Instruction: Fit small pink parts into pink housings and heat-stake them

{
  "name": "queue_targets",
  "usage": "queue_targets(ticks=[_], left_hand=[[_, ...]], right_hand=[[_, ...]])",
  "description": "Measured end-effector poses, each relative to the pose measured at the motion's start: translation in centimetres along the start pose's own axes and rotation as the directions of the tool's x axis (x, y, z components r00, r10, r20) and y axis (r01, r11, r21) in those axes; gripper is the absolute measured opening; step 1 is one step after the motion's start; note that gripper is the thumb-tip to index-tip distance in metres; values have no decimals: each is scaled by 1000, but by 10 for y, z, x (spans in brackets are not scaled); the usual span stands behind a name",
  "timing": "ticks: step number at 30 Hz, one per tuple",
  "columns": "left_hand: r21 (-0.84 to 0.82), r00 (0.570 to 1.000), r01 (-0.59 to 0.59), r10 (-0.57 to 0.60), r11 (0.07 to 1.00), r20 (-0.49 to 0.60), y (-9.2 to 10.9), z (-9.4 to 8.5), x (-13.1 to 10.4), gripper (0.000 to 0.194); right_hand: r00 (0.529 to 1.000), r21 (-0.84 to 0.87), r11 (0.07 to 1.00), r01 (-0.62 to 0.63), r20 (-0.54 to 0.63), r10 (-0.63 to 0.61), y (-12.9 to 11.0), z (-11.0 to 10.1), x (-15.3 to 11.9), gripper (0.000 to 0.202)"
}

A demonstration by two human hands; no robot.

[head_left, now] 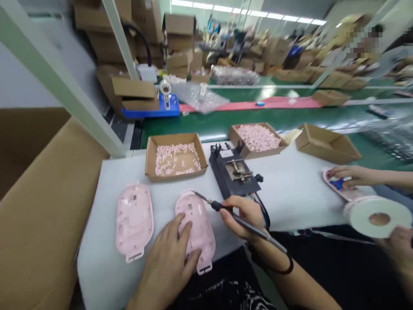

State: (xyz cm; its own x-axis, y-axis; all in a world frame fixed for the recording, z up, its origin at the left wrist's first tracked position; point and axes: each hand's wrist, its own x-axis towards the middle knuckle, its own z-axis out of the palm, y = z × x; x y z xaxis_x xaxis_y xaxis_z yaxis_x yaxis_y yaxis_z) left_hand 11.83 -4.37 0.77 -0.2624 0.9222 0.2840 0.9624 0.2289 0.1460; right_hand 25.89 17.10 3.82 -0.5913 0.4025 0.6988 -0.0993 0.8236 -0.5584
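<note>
A pink plastic shell (201, 224) lies on the white table, near its front edge. My left hand (169, 254) rests on its left side with the fingers spread. In my right hand (247, 215) is a pen-like tool with a grey handle (258, 231), and its thin metal tip touches or hovers at the shell's top edge; which of the two cannot be made out. A second pink shell (134, 219) lies to the left, apart from my hands. Behind my right hand stands a black metal fixture (230, 172).
Behind the shells sits a cardboard box (176, 175) with small pink parts; another such box (258, 137) is further right. A large carton (48, 206) borders the left. At right, another person's hands are near a white roll (358, 217).
</note>
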Motion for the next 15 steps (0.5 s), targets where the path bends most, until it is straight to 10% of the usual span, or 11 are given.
queue_targets(ticks=[7, 15], left_hand=[[-67, 974, 186, -174, 980, 147, -1, -6, 14, 55], [33, 993, 118, -118, 992, -5, -7, 20, 8, 59]], right_hand=[[979, 76, 997, 5, 204, -20, 17, -3, 16, 9], [975, 218, 971, 97, 173, -136, 24, 11, 29, 7]])
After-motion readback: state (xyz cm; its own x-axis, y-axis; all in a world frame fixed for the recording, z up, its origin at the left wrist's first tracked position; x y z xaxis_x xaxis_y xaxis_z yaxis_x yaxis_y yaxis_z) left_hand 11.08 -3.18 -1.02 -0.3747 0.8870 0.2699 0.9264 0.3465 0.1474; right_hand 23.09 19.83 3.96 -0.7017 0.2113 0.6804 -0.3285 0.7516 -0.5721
